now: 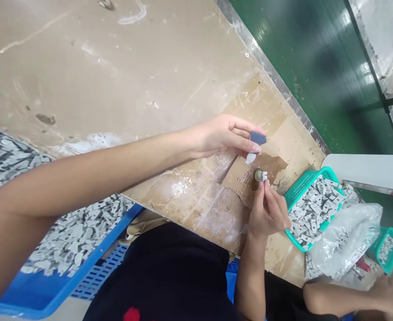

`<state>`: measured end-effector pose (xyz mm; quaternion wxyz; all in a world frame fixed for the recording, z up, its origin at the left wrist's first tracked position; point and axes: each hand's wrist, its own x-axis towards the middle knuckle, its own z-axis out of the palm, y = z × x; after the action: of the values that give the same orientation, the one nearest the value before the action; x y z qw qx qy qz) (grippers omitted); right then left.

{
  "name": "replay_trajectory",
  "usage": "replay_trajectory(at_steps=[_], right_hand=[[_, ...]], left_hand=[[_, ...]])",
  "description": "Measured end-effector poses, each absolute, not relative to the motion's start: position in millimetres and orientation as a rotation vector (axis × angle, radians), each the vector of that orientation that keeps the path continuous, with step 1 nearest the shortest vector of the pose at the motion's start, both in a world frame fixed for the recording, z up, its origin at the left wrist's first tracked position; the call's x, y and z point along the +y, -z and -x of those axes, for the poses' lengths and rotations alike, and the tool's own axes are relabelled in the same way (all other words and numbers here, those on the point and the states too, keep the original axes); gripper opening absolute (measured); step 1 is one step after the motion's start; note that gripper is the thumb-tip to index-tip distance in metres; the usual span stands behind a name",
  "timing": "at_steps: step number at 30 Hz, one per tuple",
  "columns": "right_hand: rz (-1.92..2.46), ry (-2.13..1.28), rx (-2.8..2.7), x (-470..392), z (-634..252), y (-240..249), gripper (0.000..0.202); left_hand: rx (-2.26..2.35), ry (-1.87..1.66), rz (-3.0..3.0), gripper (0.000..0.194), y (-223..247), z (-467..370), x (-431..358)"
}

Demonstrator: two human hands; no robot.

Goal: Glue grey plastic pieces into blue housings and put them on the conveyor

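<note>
My left hand (231,136) is closed on a dark grey-blue flat piece (258,137), held over the worktable. A pale translucent rounded bit (250,158) shows just below its fingertips. Nearer the front edge, my right hand (268,209) pinches a small light grey part (264,176) between thumb and finger. That part is beside a small round metallic item (258,174) on a brown-stained patch of the table. The two hands are apart, the left one farther from my body.
A green basket (295,196) of grey parts stands right of my right hand, beside a clear plastic bag (350,236) and a smaller green basket (390,263). A blue crate (92,263) of grey pieces is at lower left. Another person's arm (340,298) reaches in at lower right.
</note>
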<state>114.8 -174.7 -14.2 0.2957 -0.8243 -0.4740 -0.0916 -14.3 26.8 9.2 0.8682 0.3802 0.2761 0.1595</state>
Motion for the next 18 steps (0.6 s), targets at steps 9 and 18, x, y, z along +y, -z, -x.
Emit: replay_trajectory(at_steps=[9, 18], right_hand=[[2.420, -0.250, -1.217, -189, -130, 26, 0.040], [2.435, -0.278, -1.354, -191, -135, 30, 0.038]], left_hand=[[0.554, -0.308, -0.854, 0.033, -13, 14, 25], [0.537, -0.291, -0.880, 0.036, -15, 15, 25]])
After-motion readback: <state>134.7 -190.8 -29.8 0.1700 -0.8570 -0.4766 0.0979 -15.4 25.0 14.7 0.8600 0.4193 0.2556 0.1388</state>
